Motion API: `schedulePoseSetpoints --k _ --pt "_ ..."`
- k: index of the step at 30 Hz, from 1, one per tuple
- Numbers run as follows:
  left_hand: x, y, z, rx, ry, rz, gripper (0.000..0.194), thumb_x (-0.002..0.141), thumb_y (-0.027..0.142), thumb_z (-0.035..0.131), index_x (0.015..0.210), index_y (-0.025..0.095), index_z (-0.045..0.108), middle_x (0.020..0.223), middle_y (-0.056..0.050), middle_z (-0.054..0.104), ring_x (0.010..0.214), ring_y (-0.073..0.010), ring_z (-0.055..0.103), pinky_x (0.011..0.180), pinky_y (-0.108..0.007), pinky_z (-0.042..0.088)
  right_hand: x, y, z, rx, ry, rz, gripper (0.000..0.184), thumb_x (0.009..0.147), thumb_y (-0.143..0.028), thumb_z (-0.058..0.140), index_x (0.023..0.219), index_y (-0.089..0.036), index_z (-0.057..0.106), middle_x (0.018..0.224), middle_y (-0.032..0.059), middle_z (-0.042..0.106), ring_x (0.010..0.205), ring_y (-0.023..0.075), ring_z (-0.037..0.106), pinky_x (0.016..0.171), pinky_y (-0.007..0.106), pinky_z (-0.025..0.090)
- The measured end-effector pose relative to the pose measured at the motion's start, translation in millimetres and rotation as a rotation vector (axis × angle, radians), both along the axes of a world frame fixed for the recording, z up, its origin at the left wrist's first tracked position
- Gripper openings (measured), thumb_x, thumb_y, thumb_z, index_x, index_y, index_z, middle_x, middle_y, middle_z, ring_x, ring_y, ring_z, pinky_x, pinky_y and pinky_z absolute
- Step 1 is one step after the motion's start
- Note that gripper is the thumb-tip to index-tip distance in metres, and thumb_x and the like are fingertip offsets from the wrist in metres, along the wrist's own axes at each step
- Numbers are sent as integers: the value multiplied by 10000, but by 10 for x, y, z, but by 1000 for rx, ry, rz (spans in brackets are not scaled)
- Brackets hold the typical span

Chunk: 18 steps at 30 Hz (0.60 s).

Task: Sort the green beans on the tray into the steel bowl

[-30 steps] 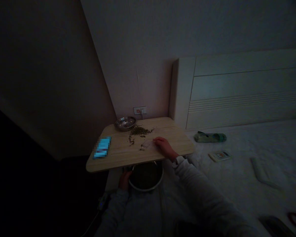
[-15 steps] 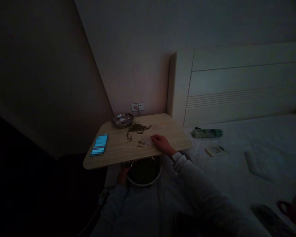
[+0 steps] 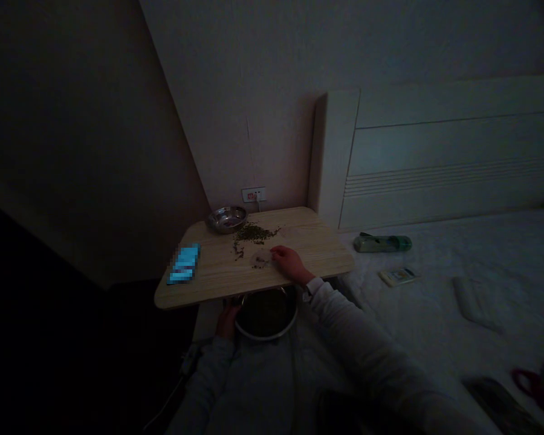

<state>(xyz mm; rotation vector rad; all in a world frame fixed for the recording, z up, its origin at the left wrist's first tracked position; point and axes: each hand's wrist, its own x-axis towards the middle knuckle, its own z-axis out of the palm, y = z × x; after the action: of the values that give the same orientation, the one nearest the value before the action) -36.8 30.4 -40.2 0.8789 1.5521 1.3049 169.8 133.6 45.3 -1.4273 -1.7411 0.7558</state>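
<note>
My right hand (image 3: 289, 263) is over the small wooden table, its fingers closed on the edge of a thin, clear, round plastic piece (image 3: 260, 258). That piece lies low over a few dark bits on the tabletop (image 3: 217, 278). Just beyond it spreads a pile of small, dark green grains (image 3: 254, 233). Below the table's front edge, my left hand (image 3: 228, 320) is wrapped on the left side of a large metal bowl (image 3: 266, 336). Dark green contents fill the bowl, and the table hides its back part.
A small steel bowl (image 3: 227, 220) stands at the table's back left, with a lit, blurred phone (image 3: 184, 264) nearer me. On the bed at right lie a green bottle (image 3: 382, 243), a pale card-like object (image 3: 398, 277) and red-handled scissors (image 3: 537, 386). A socket (image 3: 254, 194) is on the wall.
My right hand has shifted slightly left with the clear piece, now over the few dark bits. My left hand stays on the large bowl.
</note>
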Motion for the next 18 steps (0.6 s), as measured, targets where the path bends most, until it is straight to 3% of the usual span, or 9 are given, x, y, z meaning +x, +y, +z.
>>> schedulePoseSetpoints --k 4,9,14,18 --pt "-17 0 -14 -1 10 -62 110 523 246 632 606 224 702 899 -69 727 1055 -304 583 943 -407 417 35 0 -6 -3 -15 48 251 784 -168 507 954 -170 692 923 55 689 848 173 600 807 276 441" --pt "35 14 -15 -4 20 22 111 510 262 597 562 219 685 814 -78 714 1050 -323 575 968 -432 385 46 -20 -8 -2 25 117 234 767 -158 504 895 -173 698 908 44 692 852 176 602 794 276 443" --pt "34 7 21 -7 45 -2 41 513 263 630 524 234 657 787 -74 710 1003 -308 596 944 -411 406 57 -30 1 -20 92 151 209 749 -165 514 849 -164 697 870 45 690 826 168 599 780 269 437" --pt "4 3 0 -25 9 13 101 502 286 656 571 215 678 783 -68 715 984 -304 602 931 -406 410 67 -25 8 -26 188 126 185 744 -185 507 795 -156 682 798 31 674 770 147 584 764 258 431"
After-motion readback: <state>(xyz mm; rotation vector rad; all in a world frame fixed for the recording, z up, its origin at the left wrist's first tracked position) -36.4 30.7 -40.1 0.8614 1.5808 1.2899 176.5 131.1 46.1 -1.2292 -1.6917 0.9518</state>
